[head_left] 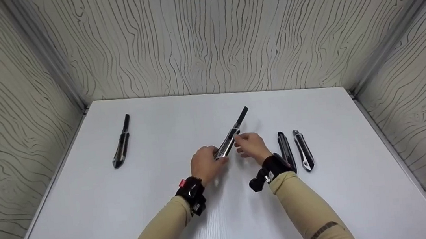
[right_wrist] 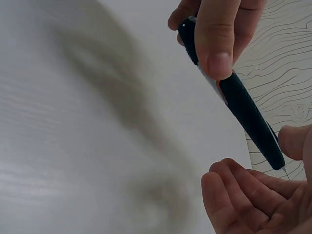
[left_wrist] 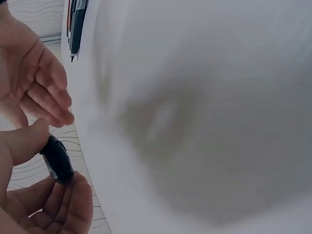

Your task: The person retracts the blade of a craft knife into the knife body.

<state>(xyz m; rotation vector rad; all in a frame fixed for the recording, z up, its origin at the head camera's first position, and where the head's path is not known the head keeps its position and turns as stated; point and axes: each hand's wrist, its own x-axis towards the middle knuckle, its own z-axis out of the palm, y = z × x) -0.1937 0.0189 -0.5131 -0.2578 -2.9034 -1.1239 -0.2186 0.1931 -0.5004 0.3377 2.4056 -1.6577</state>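
My left hand [head_left: 205,163] grips the rear of a utility knife [head_left: 226,143], thumb on one side and fingers on the other. The knife points up and away, with its dark blade [head_left: 241,115] extended. My right hand [head_left: 252,146] is beside the knife's front half. In the right wrist view, the right thumb [right_wrist: 294,142] is at the slider along the knife handle [right_wrist: 251,124], while the other fingers curve loosely below, apart from it. From the left wrist view, the handle end [left_wrist: 58,160] shows between the left thumb and fingers, and the right palm [left_wrist: 29,68] faces it.
Another utility knife [head_left: 121,145] with a dark blade out lies at the left of the white table [head_left: 157,188]. Two more, a dark knife [head_left: 286,149] and a black-and-silver knife [head_left: 304,151], lie right of my right hand. Wood-patterned panels [head_left: 204,37] enclose the table.
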